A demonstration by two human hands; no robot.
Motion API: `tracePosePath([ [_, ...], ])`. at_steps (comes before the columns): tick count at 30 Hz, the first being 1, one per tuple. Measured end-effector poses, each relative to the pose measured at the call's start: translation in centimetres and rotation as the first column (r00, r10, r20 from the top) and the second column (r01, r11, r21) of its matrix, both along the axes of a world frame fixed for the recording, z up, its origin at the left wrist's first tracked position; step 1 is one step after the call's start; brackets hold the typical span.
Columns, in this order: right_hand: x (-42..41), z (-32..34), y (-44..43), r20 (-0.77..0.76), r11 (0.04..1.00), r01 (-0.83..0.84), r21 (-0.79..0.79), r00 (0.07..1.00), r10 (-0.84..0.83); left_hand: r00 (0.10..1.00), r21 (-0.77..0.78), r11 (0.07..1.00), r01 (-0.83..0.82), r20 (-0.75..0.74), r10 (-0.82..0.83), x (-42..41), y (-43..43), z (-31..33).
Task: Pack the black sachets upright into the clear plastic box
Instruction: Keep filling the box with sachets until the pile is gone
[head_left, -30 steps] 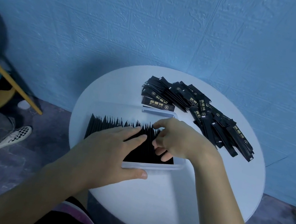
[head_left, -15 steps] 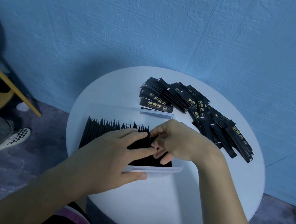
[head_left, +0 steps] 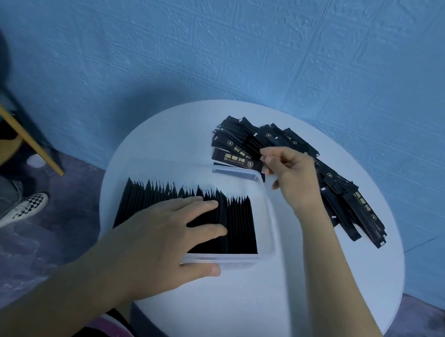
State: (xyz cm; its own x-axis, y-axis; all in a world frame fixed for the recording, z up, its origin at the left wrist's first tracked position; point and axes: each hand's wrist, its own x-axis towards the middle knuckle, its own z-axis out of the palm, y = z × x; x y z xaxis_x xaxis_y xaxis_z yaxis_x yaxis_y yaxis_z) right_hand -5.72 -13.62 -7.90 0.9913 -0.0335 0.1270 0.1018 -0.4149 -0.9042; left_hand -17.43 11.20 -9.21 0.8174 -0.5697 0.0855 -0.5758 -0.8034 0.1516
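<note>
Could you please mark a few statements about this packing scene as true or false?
1. The left hand rests on the upright sachets in the clear plastic box. True.
2. The right hand is inside the box. False: it is at the loose sachet pile beyond the box.
3. The box is packed full. False: bare space shows along its far wall.
4. That pile lies on a round white table. True.

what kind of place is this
Likely a makeshift packing spot in a room, not a factory line: a small round table against a blue wall, loose sachets heaped on it, one clear box.
</note>
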Motion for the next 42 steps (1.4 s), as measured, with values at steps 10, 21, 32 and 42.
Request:
tracePosePath([
  [10,1.7,-2.3,0.2,-0.075,0.789,-0.172,-0.590,0.985,0.159,1.000,-0.010,1.000,-0.007,-0.019,0.007,-0.1,0.0,0.2],
  [21,0.4,-0.4,-1.1,-0.262,0.737,-0.221,-0.639,0.963,0.062,1.000,0.004,1.000,-0.015,0.021,0.015,-0.1,-0.1,0.0],
  [32,-9.6,7.2,1.1,-0.323,0.865,-0.174,-0.471,0.946,0.015,0.998,0.002,1.000,-0.012,0.065,0.012,0.0,-0.4,-0.3],
  [42,-9.5,5.3,6.5,-0.294,0.576,-0.190,-0.795,0.952,-0.091,0.999,-0.015,1.000,-0.018,0.041,0.019,0.0,-0.4,-0.3],
])
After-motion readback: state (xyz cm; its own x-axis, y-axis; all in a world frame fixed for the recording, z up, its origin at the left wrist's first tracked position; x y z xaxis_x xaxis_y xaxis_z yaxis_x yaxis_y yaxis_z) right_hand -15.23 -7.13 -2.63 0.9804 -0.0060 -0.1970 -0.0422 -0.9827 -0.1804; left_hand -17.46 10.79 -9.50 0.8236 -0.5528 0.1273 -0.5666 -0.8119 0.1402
